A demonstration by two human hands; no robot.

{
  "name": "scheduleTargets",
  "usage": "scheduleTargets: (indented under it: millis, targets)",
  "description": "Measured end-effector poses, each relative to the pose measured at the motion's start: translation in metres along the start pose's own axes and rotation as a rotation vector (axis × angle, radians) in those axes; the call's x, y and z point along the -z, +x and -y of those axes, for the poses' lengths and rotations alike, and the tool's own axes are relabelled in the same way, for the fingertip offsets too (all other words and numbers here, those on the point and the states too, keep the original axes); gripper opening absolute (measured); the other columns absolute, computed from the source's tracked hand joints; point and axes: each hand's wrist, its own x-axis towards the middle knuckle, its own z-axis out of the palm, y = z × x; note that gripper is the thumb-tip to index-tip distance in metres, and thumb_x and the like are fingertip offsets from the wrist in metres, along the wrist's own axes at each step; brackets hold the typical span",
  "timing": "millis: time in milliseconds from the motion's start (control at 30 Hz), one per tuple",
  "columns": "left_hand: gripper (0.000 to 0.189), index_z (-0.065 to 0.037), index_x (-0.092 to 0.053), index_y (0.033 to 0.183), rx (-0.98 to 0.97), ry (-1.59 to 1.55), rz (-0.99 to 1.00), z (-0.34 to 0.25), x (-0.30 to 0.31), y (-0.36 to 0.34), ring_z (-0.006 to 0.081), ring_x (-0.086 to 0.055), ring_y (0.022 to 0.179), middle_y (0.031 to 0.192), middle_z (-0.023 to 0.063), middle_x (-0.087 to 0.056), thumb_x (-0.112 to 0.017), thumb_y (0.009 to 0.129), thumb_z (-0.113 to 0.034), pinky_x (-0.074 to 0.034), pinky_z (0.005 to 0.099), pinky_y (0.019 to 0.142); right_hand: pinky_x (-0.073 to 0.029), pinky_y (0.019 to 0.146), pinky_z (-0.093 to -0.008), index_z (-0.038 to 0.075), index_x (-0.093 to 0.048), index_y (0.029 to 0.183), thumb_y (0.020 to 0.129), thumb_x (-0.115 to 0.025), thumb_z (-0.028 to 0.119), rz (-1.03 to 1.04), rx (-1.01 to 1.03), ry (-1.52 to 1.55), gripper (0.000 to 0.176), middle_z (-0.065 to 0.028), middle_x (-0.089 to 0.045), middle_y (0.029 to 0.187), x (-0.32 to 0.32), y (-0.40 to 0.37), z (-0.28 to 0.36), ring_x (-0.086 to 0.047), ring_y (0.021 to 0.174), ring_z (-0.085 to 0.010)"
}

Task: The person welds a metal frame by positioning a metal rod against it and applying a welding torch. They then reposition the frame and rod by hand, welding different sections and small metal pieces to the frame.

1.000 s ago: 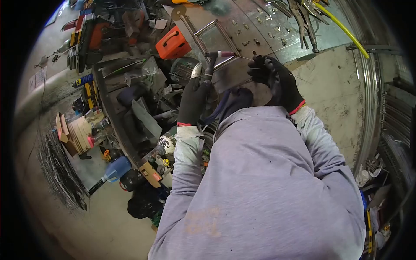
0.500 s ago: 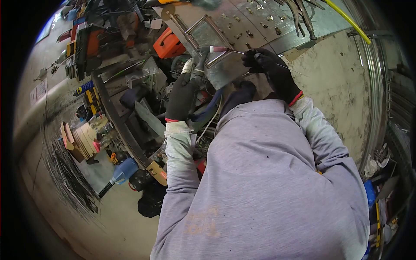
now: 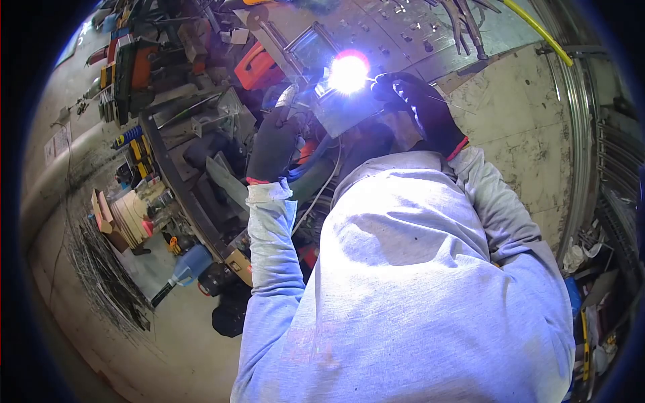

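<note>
A blinding welding arc (image 3: 349, 72) burns at the near corner of a small rectangular metal frame (image 3: 310, 41) on the metal worktop. To its left, my gloved left hand (image 3: 272, 144) is closed round a TIG torch, whose head is lost in the glare. My right hand (image 3: 420, 107), also in a dark glove, pinches a thin filler rod (image 3: 453, 104); one end points into the light and the other sticks out behind the hand. Glare hides the joint and the rod's tip.
Several small metal pieces (image 3: 428, 46) lie on the worktop beyond the arc. Locking pliers (image 3: 463, 27) and a yellow tube (image 3: 537, 30) are at the far right. An orange case (image 3: 257, 67) stands left of the frame, above cluttered tools. A blue bottle (image 3: 191, 264) is lower left.
The arc has lit between the torch and the rod, flooding my shirt and the bench with bluish light. My left hand has shifted slightly left; the right keeps nearly the same place.
</note>
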Motion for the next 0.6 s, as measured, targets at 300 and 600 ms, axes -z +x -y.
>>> scheduleTargets:
  millis: [300,600]
  targets:
    - [0.031,-0.002,-0.068,0.120,-0.143,0.203,0.096,0.006,0.009,0.003,0.0103,-0.061,0.067,0.084,0.0015,-0.062,-0.061,0.099,-0.023,-0.052,0.0270,0.057,-0.054,0.101,-0.0391,0.005,-0.056,0.146,0.113,-0.049,0.031,-0.029,-0.114,0.012,0.044,-0.0111,-0.069,0.136,0.003,0.007,-0.003,-0.068,0.123,-0.0223]
    - [0.027,-0.004,-0.068,0.116,-0.052,0.118,0.055,0.015,0.012,0.011,0.0097,-0.057,0.064,0.085,0.0002,-0.064,-0.064,0.099,-0.025,-0.047,0.0279,0.058,-0.053,0.096,-0.0348,0.005,-0.062,0.141,0.110,-0.055,0.028,-0.080,-0.156,0.036,0.040,-0.0071,-0.072,0.131,-0.009,0.013,0.004,-0.069,0.118,-0.0190]
